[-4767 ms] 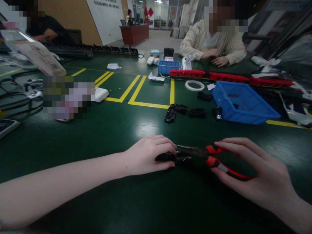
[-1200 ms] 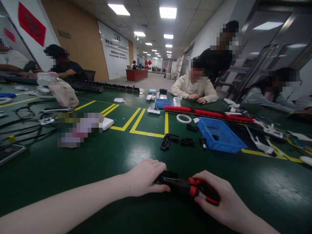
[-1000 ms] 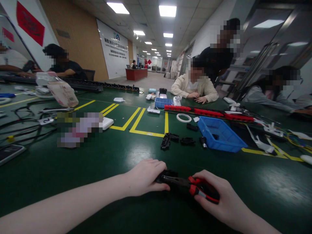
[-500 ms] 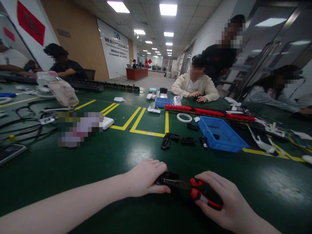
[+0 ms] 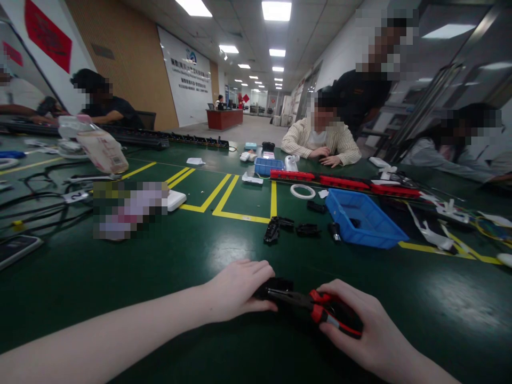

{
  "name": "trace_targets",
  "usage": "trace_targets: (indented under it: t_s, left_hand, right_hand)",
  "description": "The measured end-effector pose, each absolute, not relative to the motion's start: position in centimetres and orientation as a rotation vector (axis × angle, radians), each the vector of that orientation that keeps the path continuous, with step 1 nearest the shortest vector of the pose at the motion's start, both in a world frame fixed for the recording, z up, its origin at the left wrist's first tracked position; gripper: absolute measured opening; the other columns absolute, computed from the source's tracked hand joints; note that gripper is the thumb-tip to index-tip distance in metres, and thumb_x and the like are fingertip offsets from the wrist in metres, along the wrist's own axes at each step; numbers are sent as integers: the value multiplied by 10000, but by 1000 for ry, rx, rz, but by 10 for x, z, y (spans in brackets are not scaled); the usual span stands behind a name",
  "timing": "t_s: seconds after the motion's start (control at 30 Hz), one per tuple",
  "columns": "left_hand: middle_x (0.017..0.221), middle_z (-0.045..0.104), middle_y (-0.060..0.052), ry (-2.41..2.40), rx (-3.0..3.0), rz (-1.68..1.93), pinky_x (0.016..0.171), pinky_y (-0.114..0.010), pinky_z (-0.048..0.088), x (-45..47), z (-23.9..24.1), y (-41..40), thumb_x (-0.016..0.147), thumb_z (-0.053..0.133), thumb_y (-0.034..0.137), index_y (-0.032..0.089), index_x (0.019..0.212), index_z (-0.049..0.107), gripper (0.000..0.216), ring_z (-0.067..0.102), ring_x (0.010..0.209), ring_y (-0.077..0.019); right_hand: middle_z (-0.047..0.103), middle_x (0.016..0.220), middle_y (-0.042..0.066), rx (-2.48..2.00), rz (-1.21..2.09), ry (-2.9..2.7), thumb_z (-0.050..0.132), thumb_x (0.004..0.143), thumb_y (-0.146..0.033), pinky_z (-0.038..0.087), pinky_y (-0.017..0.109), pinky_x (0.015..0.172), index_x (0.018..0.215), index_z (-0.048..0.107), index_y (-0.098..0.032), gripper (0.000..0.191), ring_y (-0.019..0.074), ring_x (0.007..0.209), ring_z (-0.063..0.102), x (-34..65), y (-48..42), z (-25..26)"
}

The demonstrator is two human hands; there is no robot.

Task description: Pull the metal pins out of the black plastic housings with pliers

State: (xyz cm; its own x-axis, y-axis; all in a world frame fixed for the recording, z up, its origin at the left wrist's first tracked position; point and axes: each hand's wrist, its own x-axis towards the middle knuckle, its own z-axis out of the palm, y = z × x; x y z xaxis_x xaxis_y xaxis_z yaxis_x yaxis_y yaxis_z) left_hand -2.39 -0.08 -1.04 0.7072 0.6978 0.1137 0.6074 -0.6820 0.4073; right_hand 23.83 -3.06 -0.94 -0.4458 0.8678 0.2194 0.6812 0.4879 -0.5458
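My left hand (image 5: pixel 245 290) is closed around a small black plastic part (image 5: pixel 285 284) low over the green table, hiding much of it. In my right hand (image 5: pixel 362 325) is a pair of needle-nose pliers (image 5: pixel 316 309) with red and black handles. The plier jaws point left and meet the black part beside my left thumb; whether they grip it I cannot tell. Further back lie several similar black parts (image 5: pixel 272 230). A blue plastic bin (image 5: pixel 368 234) stands to their right, with a dark piece inside.
A white ring (image 5: pixel 302 191) and a long red strip (image 5: pixel 344 183) lie beyond the bin. To the left are a bottle (image 5: pixel 102 146), a white box (image 5: pixel 175 200) and black cables (image 5: pixel 40 213). Across the table sits a person in a striped shirt (image 5: pixel 342 140).
The plier handles and my right fingers have shifted very slightly left and up. My left hand keeps its hold on the black part, almost unmoved.
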Motion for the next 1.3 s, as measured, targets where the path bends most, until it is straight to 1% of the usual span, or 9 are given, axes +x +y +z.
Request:
trace_targets:
  t_s: [0.1,0.23,0.37,0.47,0.6,0.8,0.93,1.1,1.3]
  left_hand:
    - [894,608,0,988,2608,362,674,-261,383,-24,-12,0,830,633,477,180,944,514,340,593,805,-173]
    - [823,595,12,939,2678,381,639,-258,364,-25,-14,3,814,609,555,176,868,543,388,569,749,-159]
    - [751,567,24,899,2670,394,607,-253,341,-26,-14,4,869,552,523,169,759,547,371,531,687,-136]
    - [756,569,23,896,2654,402,612,-249,346,-27,-14,4,865,556,528,166,786,559,370,532,692,-136]
    - [786,582,11,903,2652,402,634,-248,365,-27,-14,3,834,592,540,161,841,562,380,551,719,-148]
    - [826,587,0,926,2626,418,641,-255,378,-26,-13,4,849,567,543,166,880,528,380,568,740,-157]
    - [843,591,-1,892,2611,417,644,-254,380,-27,-14,4,834,577,558,164,903,533,402,571,749,-154]
    - [790,582,13,899,2605,413,631,-248,365,-27,-14,5,795,627,548,164,872,541,401,563,720,-147]
    - [699,534,29,881,2571,423,611,-236,343,-25,-13,6,783,633,551,157,768,539,405,526,666,-127]
  right_hand:
    - [651,888,17,-1231,459,-2313,593,757,-303,522,250,678,972,581,-233,226,139,777,632,242,-28,-13]
    - [670,926,35,-1105,226,-2413,628,742,-321,545,248,702,1036,568,-232,312,153,816,660,251,-22,-19]
    - [676,942,46,-954,-31,-2416,633,739,-320,557,256,718,1099,530,-230,385,165,836,670,257,-21,-20]
    - [675,941,55,-910,-116,-2424,627,744,-322,562,257,714,1119,515,-220,405,167,836,670,257,-22,-20]
    - [668,945,52,-917,-83,-2447,612,759,-315,561,252,714,1131,503,-218,399,158,839,664,255,-23,-18]
    - [639,1000,65,-977,40,-2394,611,779,-296,555,293,733,1146,508,-231,387,177,889,644,256,-19,-17]
    - [630,982,56,-1100,79,-2296,600,802,-329,540,290,657,1127,527,-234,346,165,808,634,261,-12,-16]
    - [650,970,47,-1113,54,-2315,608,796,-357,529,305,686,1114,542,-237,346,176,810,642,263,-8,-15]
    - [656,979,80,-995,-28,-2456,598,774,-369,495,393,752,1113,544,-231,370,243,851,635,261,-15,-14]
